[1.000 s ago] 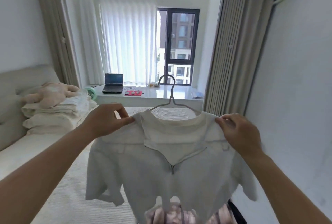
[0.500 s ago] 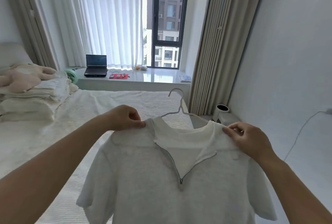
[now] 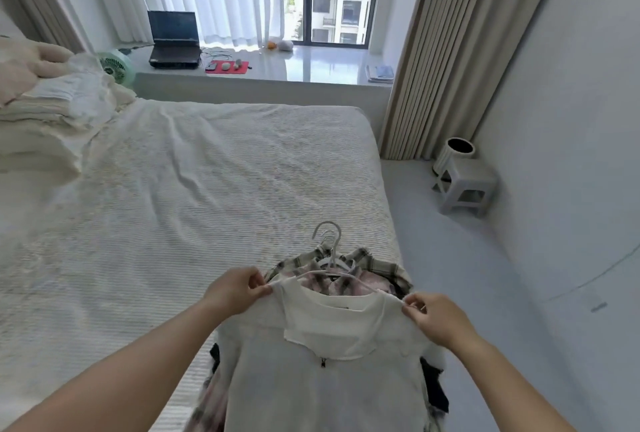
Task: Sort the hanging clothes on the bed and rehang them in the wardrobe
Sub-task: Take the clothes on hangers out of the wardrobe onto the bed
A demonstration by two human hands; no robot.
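Head view: white top [image 3: 322, 376] on hanger [image 3: 332, 267], over plaid pile [image 3: 377, 275] at bed [image 3: 194, 182] corner. Left hand [image 3: 232, 289], right hand [image 3: 434, 319] each pinch a shoulder. Advice: keep shoulders level, settle flat, hooks aligned.

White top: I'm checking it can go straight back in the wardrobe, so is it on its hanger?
On: the white top drapes over a white hanger.
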